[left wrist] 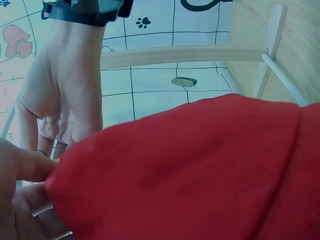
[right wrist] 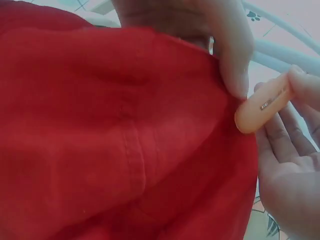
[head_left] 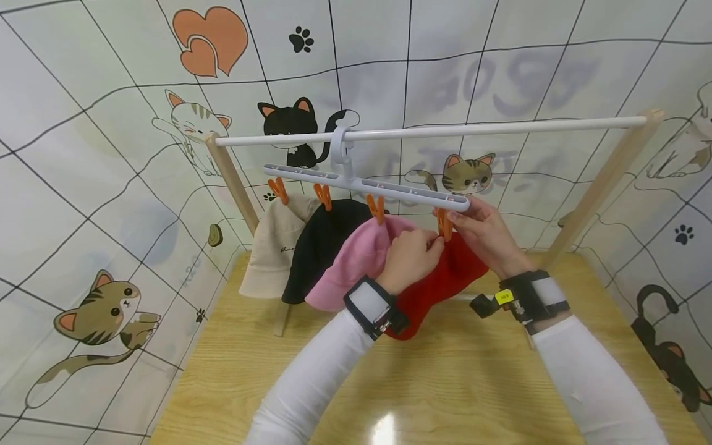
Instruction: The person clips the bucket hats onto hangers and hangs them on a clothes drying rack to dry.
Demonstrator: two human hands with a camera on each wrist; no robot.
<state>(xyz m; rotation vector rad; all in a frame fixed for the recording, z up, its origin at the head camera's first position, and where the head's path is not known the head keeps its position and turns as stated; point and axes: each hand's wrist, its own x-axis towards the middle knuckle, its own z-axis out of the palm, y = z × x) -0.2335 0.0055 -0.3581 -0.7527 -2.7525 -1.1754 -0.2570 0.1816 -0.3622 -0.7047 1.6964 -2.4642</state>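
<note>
A red bucket hat (head_left: 417,312) hangs below the right end of a grey-white clip hanger (head_left: 411,193). My left hand (head_left: 410,259) pinches the top edge of the hat's fabric (left wrist: 180,170). My right hand (head_left: 492,238) pinches the upper end of an orange clothespin (head_left: 444,224) at that same edge. In the right wrist view, the clothespin (right wrist: 262,107) has its lower end against the red cloth, beside my left fingers. Whether its jaws grip the cloth is hidden.
Beige (head_left: 272,253), black (head_left: 317,253) and pink (head_left: 347,266) bucket hats hang from orange clothespins to the left. The hanger hooks over a white rail (head_left: 473,129) between wooden posts (head_left: 601,185). Below lies a wood-grain tabletop (head_left: 445,383), with a cat-printed backdrop (head_left: 367,62) behind.
</note>
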